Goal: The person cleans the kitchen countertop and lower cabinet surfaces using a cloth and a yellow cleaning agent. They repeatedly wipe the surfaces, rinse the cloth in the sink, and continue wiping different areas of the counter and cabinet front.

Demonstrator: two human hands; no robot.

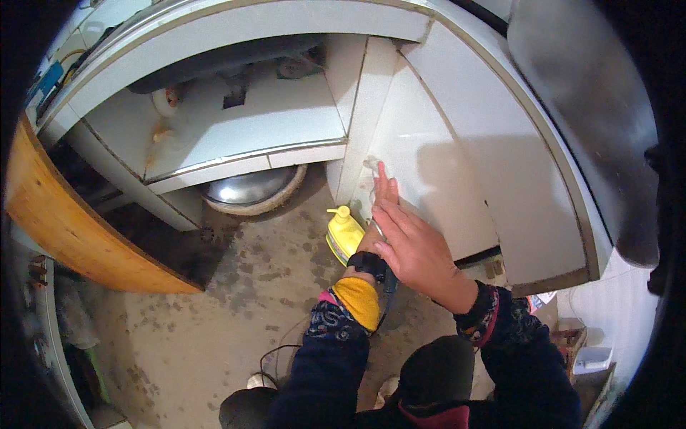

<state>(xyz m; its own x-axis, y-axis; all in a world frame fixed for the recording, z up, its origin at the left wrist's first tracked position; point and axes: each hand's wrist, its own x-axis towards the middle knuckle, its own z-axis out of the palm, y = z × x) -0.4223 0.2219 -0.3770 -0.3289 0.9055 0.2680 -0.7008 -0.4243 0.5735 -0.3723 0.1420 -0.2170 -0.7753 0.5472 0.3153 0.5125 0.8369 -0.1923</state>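
My right hand (415, 249) lies flat across the back or wrist side of my left hand (385, 198), its fingers slightly bent. The left hand points up towards the white tiled side of the counter, one finger stretched out; its palm is mostly hidden. I see no object in either hand. A black band (368, 264) circles my left wrist above a yellow cuff (358, 301). Beside that wrist, on the floor, stands a yellow pump bottle (344, 231), partly covered by my forearm.
A tiled counter base with an open shelf (257, 134) curves ahead. Under it sits a round metal-topped object (249, 187). A wooden panel (91, 225) stands at the left, and a dark cable (276, 351) lies near my feet. A white plastic container (591, 359) is at the lower right.
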